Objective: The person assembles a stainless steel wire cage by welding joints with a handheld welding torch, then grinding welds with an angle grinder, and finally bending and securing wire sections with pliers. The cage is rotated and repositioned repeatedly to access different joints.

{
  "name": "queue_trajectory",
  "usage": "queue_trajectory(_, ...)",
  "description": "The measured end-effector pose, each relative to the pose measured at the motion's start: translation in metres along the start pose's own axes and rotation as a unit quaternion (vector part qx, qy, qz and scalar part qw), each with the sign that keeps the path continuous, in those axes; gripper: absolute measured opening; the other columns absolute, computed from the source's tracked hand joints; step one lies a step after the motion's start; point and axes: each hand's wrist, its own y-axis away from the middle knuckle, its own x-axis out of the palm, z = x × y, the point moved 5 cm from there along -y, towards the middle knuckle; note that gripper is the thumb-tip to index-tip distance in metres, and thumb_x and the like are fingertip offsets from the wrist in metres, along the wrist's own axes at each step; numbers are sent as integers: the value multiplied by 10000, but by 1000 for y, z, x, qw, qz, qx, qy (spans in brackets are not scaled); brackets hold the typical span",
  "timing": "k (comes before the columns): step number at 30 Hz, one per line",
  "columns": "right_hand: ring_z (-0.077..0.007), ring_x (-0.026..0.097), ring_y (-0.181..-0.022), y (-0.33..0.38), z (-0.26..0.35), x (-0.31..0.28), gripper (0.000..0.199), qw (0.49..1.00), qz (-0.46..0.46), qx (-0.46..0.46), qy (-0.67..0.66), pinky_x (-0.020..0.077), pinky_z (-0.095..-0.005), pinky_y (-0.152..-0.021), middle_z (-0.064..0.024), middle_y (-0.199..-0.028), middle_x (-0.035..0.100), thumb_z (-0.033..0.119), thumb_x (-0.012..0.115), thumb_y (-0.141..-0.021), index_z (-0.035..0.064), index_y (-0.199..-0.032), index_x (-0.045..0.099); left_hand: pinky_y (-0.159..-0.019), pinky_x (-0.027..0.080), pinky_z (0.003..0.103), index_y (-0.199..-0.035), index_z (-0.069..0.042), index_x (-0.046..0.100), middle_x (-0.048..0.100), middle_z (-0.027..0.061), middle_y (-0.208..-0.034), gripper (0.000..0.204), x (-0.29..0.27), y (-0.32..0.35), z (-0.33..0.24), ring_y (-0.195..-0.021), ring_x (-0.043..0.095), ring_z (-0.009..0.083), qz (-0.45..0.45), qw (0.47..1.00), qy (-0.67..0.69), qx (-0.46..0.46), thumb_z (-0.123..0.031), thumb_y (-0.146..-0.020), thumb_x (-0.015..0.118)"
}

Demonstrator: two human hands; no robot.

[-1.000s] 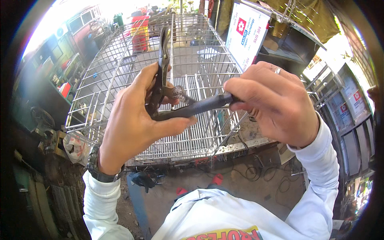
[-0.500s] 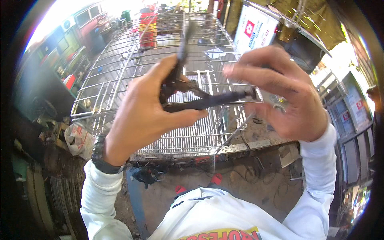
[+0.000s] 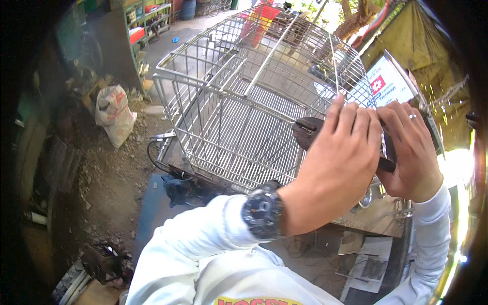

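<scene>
My left hand [image 3: 335, 160] is closed around a dark plier-like tool [image 3: 307, 132]. Its blunt, slotted end juts out to the left of the fingers, in front of a metal wire cage [image 3: 229, 92]. Close against it on the right, my right hand [image 3: 414, 152] has its fingers bent over a dark bar showing between the two hands, seemingly part of the same tool. The hands hide most of the tool's length and how its parts join. The cage, with a slatted wire base, rests on a low work table [image 3: 371, 216] behind and left of the hands.
A filled white sack [image 3: 114, 114] stands on the stony ground at left. Shelves [image 3: 147, 23] with goods and a red-yellow object [image 3: 263, 25] are farther back. A white printed panel [image 3: 389, 84] leans beyond my right hand. Loose cables [image 3: 325, 272] lie on the floor below.
My hands have come together at the right. The tool, earlier spread in a V in my left hand, is now gripped between both. The view has turned, showing more ground at left.
</scene>
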Motion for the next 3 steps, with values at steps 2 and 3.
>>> queue_trajectory(2, -383, 559, -1143, -4, -2, -3, 593, 998, 47, 39, -19, 422, -480, -1019, -165, -1120, 595, 63, 756, -641, 64, -1199, 558, -1167, 326, 522, -1259, 116, 518, 574, 266, -1230, 670, 11, 3, 0, -1207, 531, 377, -9, 999, -24, -23, -221, -730, 752)
queue_trajectory(3, -387, 549, -1167, -7, -3, -1, 603, 998, 48, 42, -21, 406, -463, -1056, -157, -1140, 601, 92, 768, -644, 65, -1207, 554, -1204, 290, 527, -1277, 166, 526, 587, 288, -1238, 745, 13, 3, 2, -1249, 529, 367, 2, 999, -41, -31, -284, -723, 736)
